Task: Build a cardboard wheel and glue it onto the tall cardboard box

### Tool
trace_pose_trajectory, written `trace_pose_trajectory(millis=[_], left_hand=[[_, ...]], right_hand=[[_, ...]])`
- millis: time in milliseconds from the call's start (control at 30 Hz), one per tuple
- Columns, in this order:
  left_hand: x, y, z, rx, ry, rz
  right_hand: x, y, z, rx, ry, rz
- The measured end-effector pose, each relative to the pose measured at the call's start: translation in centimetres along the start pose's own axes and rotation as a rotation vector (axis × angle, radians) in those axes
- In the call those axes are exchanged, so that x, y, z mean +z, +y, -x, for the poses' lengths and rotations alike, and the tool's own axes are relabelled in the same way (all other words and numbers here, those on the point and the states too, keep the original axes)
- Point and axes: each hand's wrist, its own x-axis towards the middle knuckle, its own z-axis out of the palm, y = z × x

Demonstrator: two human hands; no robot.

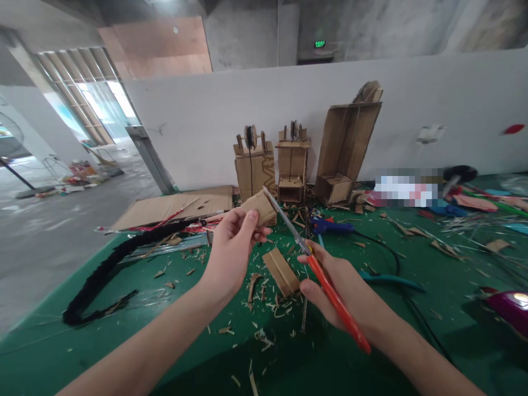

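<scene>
My left hand [237,242] pinches a small piece of cardboard [260,208] between thumb and fingers, raised above the green table. In my right hand [336,283] is a pair of scissors [330,294] with red handles. Their blades point up and away, with the tips at the cardboard's right edge. Whether the blades are cutting into it, I cannot tell. Below, between both hands, a folded cardboard strip [281,271] lies on the table among small scraps.
Cardboard structures [256,170] stand by the white wall, with a taller cardboard form [348,146] to their right. A blue glue gun [332,226], teal-handled tool [391,280] and purple object [511,309] lie right. A black fuzzy strip [111,269] curves across the left.
</scene>
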Motion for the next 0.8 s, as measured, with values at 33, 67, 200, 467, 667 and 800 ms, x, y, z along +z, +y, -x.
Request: trace_pose_trajectory(millis=[33, 67, 200, 467, 667, 800], left_hand=[[0.08, -0.07, 0.1, 0.001, -0.002, -0.007], [0.15, -0.12, 0.17, -0.001, 0.0, -0.008], [0.22, -0.31, 0.07, -0.033, 0.041, 0.04], [0.32, -0.75, 0.01, -0.053, 0.052, 0.067], [0.31, -0.83, 0.14, -0.053, 0.041, 0.045], [0.2, -0.91, 0.24, -0.019, 0.038, -0.003]], right_hand=[[0.02, -0.01, 0.01, 0.002, 0.001, -0.007], [0.05, -0.02, 0.01, -0.002, 0.001, -0.017], [0.29, -0.12, -0.03, -0.014, 0.001, -0.043], [0.46, -0.34, 0.01, 0.036, 0.014, -0.013], [0.74, -0.02, -0.14, 0.057, 0.024, -0.001], [0.77, -0.07, -0.17, 0.038, 0.042, 0.034]])
